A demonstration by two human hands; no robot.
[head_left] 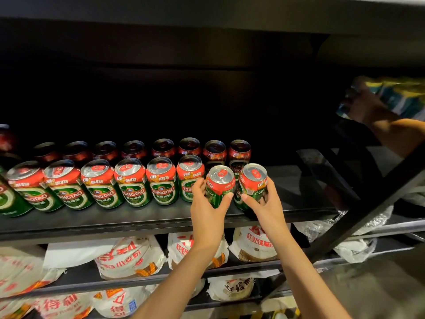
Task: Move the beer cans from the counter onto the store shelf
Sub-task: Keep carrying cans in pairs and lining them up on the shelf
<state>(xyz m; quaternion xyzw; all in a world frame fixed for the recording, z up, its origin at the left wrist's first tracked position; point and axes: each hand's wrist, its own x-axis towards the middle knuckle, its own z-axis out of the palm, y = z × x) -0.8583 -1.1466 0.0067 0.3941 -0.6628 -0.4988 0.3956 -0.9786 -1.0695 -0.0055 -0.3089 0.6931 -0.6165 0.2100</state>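
Two rows of green and red beer cans [134,183] stand on the black store shelf [138,218]. At the right end of the front row, my left hand [208,210] grips one can [219,184], tilted a little and low over the shelf. Just to its right my right hand [264,203] grips a second can [253,183], also tilted. Whether either can touches the shelf board I cannot tell. The back row [188,147] lies in shadow behind them.
Another person's hand [365,107] holds a wrapped pack of cans [400,97] at the far right. A black diagonal shelf brace [368,215] crosses the right side. White bags of flour [128,256] fill the lower shelves. The shelf right of my cans is bare.
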